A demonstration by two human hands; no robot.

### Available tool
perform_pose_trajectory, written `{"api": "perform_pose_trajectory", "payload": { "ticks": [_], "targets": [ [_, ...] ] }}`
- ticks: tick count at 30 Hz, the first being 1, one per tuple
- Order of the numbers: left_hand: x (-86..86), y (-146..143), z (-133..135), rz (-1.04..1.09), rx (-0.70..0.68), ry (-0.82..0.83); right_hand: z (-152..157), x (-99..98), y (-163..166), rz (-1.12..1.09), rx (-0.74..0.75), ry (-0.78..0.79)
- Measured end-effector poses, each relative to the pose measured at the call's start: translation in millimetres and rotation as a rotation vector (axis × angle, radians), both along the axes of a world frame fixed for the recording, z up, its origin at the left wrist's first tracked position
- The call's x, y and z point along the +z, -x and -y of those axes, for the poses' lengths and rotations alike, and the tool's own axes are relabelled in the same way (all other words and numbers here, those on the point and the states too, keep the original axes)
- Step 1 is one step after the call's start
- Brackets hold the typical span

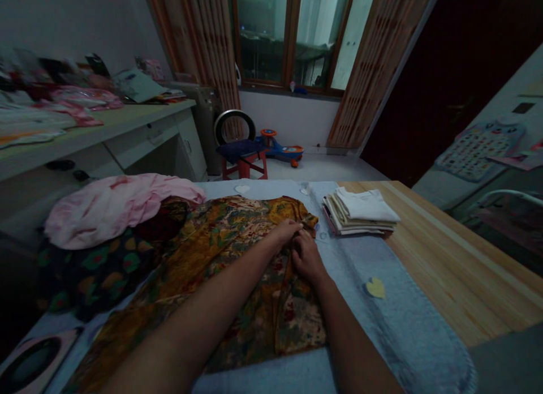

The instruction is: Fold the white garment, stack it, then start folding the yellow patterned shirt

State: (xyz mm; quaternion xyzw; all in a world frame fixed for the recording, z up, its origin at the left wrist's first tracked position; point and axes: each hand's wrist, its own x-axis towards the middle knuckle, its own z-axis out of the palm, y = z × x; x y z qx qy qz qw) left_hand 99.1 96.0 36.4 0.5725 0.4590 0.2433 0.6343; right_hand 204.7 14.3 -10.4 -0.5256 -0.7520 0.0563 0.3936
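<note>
A mustard-brown garment (229, 230) with a leafy floral print lies spread on a pale blue cloth (356, 303). Its exact kind is hard to tell. My left hand (289, 231) reaches across it and pinches the fabric near its far right corner. Close beside it, my right hand (306, 257) has curled fingers gripping the same garment along its right side. The fingertips of both hands nearly meet, and folds of cloth partly hide them. A raised crease runs down the garment below my right hand.
A folded clothes stack (360, 210) stands at the right, beside bare wooden tabletop (449, 258). A pink cloth (114, 207) and dark printed fabric (102, 264) are heaped at the left. Beyond are a red stool (245, 166) and a blue ride-on toy (280, 149).
</note>
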Motion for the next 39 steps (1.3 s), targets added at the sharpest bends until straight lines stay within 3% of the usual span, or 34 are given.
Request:
{"api": "perform_pose_trajectory", "payload": {
  "ticks": [4,8,10,13,19,24,28,33,39],
  "targets": [
    [-3.6,-4,-9,-0.092,0.029,-0.008,3,6.8,0,-0.111,0.007,-0.009],
    [-4.5,-2,-11,-0.165,0.083,-0.076,3,7.9,-10,-0.252,-0.279,0.011],
    [-3.5,2,-11,-0.197,0.113,-0.142,3,6.3,-16,-0.237,-0.414,0.065],
    [-1.0,13,-12,-0.265,0.149,-0.273,3,4.7,-22,-0.124,-0.498,0.157],
    [4.8,29,-12,-0.458,0.109,-0.488,7,7.9,-13,0.161,-0.453,0.267],
    [9.7,19,-2,-0.623,0.008,-0.623,9,10.4,-7,0.275,-0.436,0.279],
    [8.7,7,-1,-0.678,0.000,-0.608,8,9.3,-6,0.298,-0.437,0.259],
    [6.0,9,-13,-0.463,0.135,-0.594,8,7.8,-6,0.332,-0.418,0.263],
    [1.5,43,-32,-0.326,0.341,-0.525,7,7.0,-5,0.361,-0.375,0.294]
  ]
}}
